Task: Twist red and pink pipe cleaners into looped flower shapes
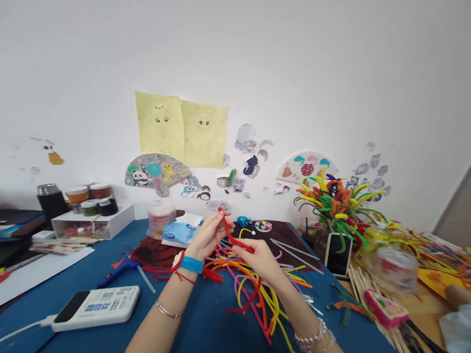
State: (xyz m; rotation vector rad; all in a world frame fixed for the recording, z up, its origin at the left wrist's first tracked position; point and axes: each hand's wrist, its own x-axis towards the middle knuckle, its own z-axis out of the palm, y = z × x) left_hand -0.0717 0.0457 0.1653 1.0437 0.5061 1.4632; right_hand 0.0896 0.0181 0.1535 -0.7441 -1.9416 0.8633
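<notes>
the left hand point(206, 237) and the right hand point(260, 262) were raised close together above a blue mat point(205, 338), both on one red pipe cleaner point(231, 235) that ran in a bent line between them. the left fingers point(216, 222) were pinched together on its upper part, and the right fingers point(246, 245) were clamped on its lower stretch. they covered parts of the stem, so its ends could not be fully made out.

below the hands lay a tangled heap of pipe cleaners point(250, 293) in yellow, orange, pink and red, its near side partly hidden by the right wrist. a blue glue gun point(122, 271) lay on the mat to the left, and a white power bank point(96, 308) sat nearer the lower left, its cable running off the bottom edge.

blue mat showed between the forearms down to the bottom of the view. past the mat's right edge was a wooden table point(429, 320). at the far right, a pale plastic bag point(464, 334) and a rounded tan shape point(459, 298) were cut off by the frame, and the shape was too blurred to identify.
</notes>
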